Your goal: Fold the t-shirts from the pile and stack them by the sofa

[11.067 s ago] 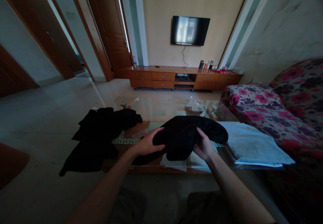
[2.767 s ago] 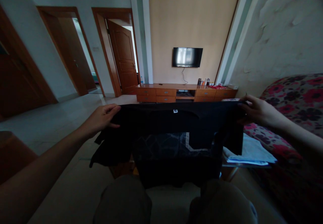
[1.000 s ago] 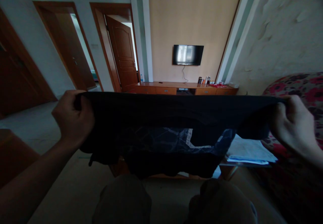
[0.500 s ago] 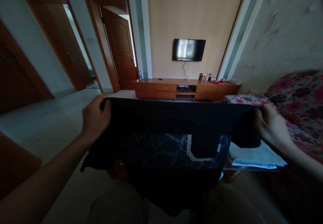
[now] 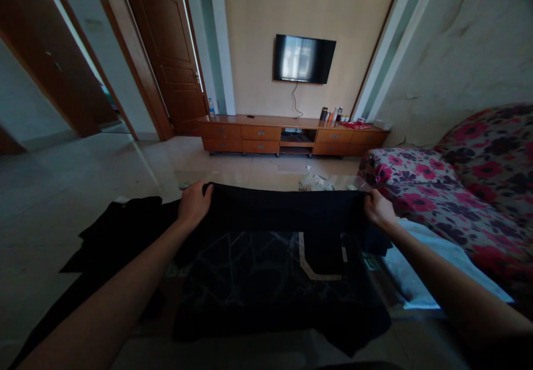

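A black shirt with a faint crackle pattern and a pale-edged dark patch is stretched between my hands. My left hand pinches its upper left corner, thumb on the near side. At the upper right corner my right hand grips the cloth, its fingers partly hidden. The lower part of the shirt hangs or lies toward me; how much rests on the glass table below I cannot tell. More black cloth lies to the left of my left hand. Beside my right forearm is a folded light blue cloth.
A floral sofa stands on the right. Beyond the shirt lies a crumpled clear plastic bag. Against the far wall are a low wooden cabinet with bottles on it and a television. A wooden door stands ajar at left.
Both hands have moved down and closer together, lowering the shirt, still held at its two corners. The view has tilted down, showing the black cloth at left and the plastic bag.
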The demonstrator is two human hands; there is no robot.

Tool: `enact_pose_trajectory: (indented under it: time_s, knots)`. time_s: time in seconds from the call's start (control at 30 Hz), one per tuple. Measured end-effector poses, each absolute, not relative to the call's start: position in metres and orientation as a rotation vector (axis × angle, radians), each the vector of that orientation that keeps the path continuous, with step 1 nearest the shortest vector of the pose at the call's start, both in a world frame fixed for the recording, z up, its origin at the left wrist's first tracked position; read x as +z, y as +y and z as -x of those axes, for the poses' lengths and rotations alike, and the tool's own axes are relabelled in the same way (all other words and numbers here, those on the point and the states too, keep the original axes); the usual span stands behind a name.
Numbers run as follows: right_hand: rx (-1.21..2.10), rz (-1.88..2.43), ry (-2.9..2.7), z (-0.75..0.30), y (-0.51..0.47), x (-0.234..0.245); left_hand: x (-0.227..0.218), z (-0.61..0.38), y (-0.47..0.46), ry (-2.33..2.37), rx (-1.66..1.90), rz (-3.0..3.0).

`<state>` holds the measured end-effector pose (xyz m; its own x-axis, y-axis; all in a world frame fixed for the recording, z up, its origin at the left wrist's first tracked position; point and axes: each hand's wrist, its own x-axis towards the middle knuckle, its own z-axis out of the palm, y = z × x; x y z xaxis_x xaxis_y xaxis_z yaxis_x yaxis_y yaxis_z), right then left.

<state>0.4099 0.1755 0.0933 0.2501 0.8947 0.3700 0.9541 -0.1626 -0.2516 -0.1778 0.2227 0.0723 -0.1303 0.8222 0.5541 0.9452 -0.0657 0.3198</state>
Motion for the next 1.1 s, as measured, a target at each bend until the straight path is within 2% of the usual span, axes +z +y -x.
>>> enact_pose_trajectory:
  time_s: [0.27, 0.43, 0.53, 0.63, 0.8, 0.93, 1.1]
  knots:
    - [-0.071, 2.261, -1.779, -0.400, 0.238, 0.007, -0.028, 0.171, 0.279, -2.239, -0.688, 2.007]
    - [-0.341, 2.042, -1.970, -0.371, 0.220, -0.010, -0.038, 0.159, 0.264, -1.940, -0.638, 2.097]
    - [-0.010, 1.605, -2.444, -0.345, 0.207, -0.014, -0.028, 0.141, 0.248, -1.635, -0.545, 2.455]
    - [0.296, 1.367, -2.541, -0.320, 0.207, -0.024, -0.026, 0.118, 0.242, -1.421, -0.436, 2.880]
    - [0.192, 1.681, -2.220, -0.300, 0.234, -0.046, -0.044, 0.095, 0.257, -1.693, -0.712, 2.820]
    - [0.137, 1.993, -2.166, -0.294, 0.247, -0.056, -0.064, 0.096, 0.265, -1.907, -0.495, 2.672]
    - [0.045, 2.084, -2.187, -0.286, 0.244, -0.058, -0.071, 0.095, 0.260, -1.873, -0.455, 2.570]
